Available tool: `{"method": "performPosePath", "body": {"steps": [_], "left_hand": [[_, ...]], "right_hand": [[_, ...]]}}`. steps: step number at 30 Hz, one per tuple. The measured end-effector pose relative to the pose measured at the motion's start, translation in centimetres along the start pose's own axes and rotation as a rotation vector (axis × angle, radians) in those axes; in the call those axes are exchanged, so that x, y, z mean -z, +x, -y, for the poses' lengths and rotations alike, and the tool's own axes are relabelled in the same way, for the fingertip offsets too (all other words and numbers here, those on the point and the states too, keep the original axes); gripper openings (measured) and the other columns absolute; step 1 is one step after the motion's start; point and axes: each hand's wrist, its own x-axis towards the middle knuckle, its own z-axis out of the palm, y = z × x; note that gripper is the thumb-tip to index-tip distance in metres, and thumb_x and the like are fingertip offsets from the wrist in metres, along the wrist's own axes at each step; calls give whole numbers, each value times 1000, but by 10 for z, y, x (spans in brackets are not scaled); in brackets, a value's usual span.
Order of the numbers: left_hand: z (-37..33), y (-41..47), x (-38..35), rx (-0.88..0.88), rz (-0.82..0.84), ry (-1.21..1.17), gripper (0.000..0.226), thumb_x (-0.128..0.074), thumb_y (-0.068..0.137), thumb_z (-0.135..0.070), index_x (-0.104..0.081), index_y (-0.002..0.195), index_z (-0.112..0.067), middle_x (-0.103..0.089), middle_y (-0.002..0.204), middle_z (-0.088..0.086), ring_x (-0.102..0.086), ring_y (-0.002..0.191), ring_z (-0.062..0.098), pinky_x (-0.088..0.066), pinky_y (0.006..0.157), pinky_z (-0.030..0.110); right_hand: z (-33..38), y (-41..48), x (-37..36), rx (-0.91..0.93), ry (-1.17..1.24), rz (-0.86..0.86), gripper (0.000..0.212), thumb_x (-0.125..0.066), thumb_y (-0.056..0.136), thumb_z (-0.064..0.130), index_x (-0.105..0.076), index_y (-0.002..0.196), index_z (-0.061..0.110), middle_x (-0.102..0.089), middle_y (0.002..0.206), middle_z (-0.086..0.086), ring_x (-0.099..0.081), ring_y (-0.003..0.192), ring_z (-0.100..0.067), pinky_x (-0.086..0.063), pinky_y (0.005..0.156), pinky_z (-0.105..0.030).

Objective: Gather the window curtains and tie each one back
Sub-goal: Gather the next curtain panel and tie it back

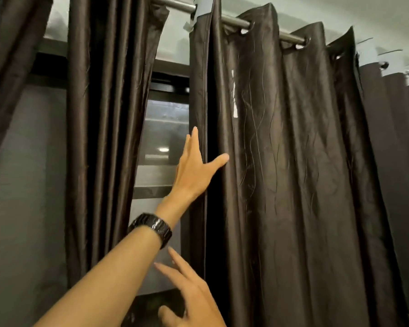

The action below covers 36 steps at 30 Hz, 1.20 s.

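- Right-hand curtain (288,166): dark brown, glossy and creased. It hangs spread out from a metal rod (263,29) that passes through its eyelets. Its left edge falls straight down the middle of the view.
- Middle curtain (109,138): same fabric, bunched into narrow folds left of the gap. No tie is visible on it.
- A third dark panel (12,74) slants across the upper-left corner.
- Window (166,128): exposed in the gap between the middle and right-hand curtains. It has a dark frame and a pale light reflection in the glass.
- Left hand (194,168): raised at the right-hand curtain's left edge.
  - Its fingers (194,138) are straight and point up along the hem, partly hidden behind it.
  - The thumb is spread wide and lies against the front of the first fold.
  - There is no curled grip.
  - The wrist carries a black watch band (151,228).
- Right hand (196,300): low in the view, just beside the same curtain edge and motion-blurred.
  - Its fingers (175,258) are apart and extended up and to the left, holding nothing.
  - Contact with the cloth cannot be determined.
- Far right: a darker, matte curtain (398,142) hangs on its own rings.
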Motion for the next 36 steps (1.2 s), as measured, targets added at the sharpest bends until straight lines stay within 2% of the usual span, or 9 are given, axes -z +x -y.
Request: {"method": "performPosePath", "body": {"steps": [5, 10, 14, 17, 22, 25, 29, 33, 36], "left_hand": [[-25, 48, -28, 16, -30, -8, 106, -70, 97, -25, 11, 165, -34, -28, 170, 7, -43, 147, 28, -41, 118, 43], [-32, 62, -48, -14, -52, 74, 95, -41, 97, 8, 8, 165, -36, -64, 117, 1, -59, 76, 18, -53, 61, 21], [-36, 66, -58, -50, -82, 60, 98, -41, 98, 11, 16, 164, -36, -41, 115, -30, -52, 87, -2, -53, 85, 23], [-44, 66, -61, -84, -109, 36, 100, -45, 100, 6, 17, 162, -41, -40, 113, -37, -67, 102, 30, -60, 94, 47], [-52, 67, -57, -38, -133, 176, 91, -45, 97, 7, -9, 166, -41, -56, 140, -12, -67, 94, 7, -57, 76, 14], [-57, 69, -57, -12, -157, 136, 83, -45, 100, 4, -15, 166, -36, -49, 150, -8, -60, 94, -16, -51, 78, 4], [-58, 73, -56, -67, -178, 83, 90, -61, 99, -9, -9, 165, -41, -58, 128, -25, -64, 79, -14, -51, 69, 4], [-60, 82, -41, -71, -242, 160, 89, -50, 97, 6, -17, 164, -42, -42, 163, -3, -63, 106, 10, -49, 74, 1], [-55, 86, -28, -35, -263, 219, 91, -39, 89, 19, -32, 162, -35, -39, 165, 0, -51, 131, 4, -33, 85, -7]], "right_hand": [[-30, -11, 49, 113, 21, -131, 56, -59, 83, 32, -52, 134, 55, -21, 151, 46, -29, 140, 15, -29, 118, -20], [-51, 6, 117, 266, 128, -739, 30, -67, 80, 20, -73, 107, 30, -65, 120, 25, -58, 116, 0, -53, 92, -33], [-47, 51, 170, 170, 233, -769, 50, -63, 86, 39, -57, 135, 34, -54, 133, 24, -49, 126, -1, -49, 104, -33], [-43, 86, 195, 108, 337, -673, 62, -60, 90, 43, -42, 149, 35, -49, 136, 22, -47, 128, 0, -46, 108, -32], [-38, 127, 212, 153, 481, -574, 57, -55, 98, 21, -39, 153, 24, -50, 151, 7, -43, 130, 5, -37, 107, -13], [-36, 141, 214, 99, 521, -554, 64, -53, 97, 15, -33, 157, 23, -50, 149, 3, -46, 124, 3, -36, 83, 4], [-22, 151, 210, 99, 492, -560, 45, -49, 92, 2, -58, 134, 17, -67, 116, 4, -63, 96, -3, -44, 59, -6], [-5, 155, 202, 199, 398, -558, 26, -48, 86, -5, -65, 84, 14, -65, 73, 5, -60, 68, -1, -40, 48, -8], [-9, 160, 214, 284, 254, -568, 32, -49, 87, -4, -73, 98, 15, -69, 85, 7, -59, 76, 0, -42, 63, -9]]}}
